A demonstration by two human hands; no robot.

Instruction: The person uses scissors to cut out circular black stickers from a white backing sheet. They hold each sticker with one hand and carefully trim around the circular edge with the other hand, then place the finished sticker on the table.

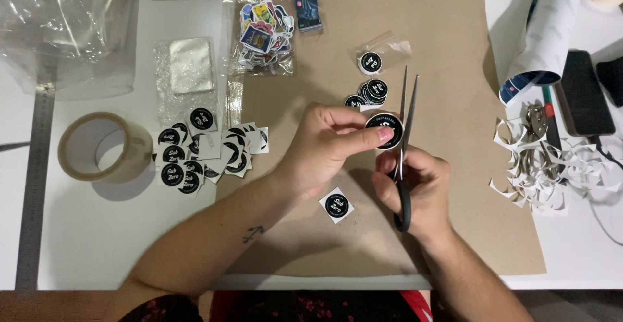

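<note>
Now | left hand [324, 143] pinches round sticker [383, 131] | right hand [415, 189] grips scissors [405, 147]

A small craft and packing workstation: a white tabletop [97, 244] covered by a brown paper sheet [467, 166], with a roll of clear packing tape [97, 147] at nine o'clock, round black stickers [195, 153] heaped beside it, bagged colourful stickers [266, 33] at twelve, and curled paper offcuts [545, 166] at three.
</note>
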